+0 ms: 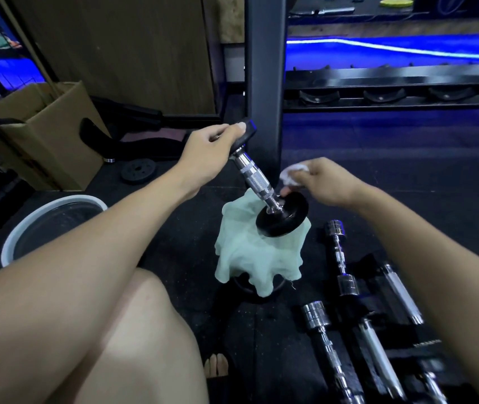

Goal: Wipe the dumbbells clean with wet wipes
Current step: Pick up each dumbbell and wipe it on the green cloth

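Hands are seen on one dumbbell (257,182) held tilted over the floor. The left hand (207,150) is curled round the upper black plate, thumb on its rim. The right hand (327,182) pinches a crumpled white wet wipe (292,172), bunched in the fingers just beside the lower black plate; whether the wipe touches the plate cannot be told. The dumbbell's handle is shown as bright chrome with a knurled middle and smooth collars, its plates matte black and round. The lower plate rests on a pale green cloth (257,258), soft and wrinkled, draped over a dark round object on the black speckled rubber floor (174,228).

To the right of the cloth, near the right forearm, several chrome dumbbells (338,256) are laid close together on the floor. To the left, a round grey-rimmed basin (54,205) stands well apart, with a cardboard box (45,135) behind it. Bare floor lies between basin and cloth. A dark upright post (264,68) rises just behind the held dumbbell, and a rack shelf (392,91) runs rightwards from it.
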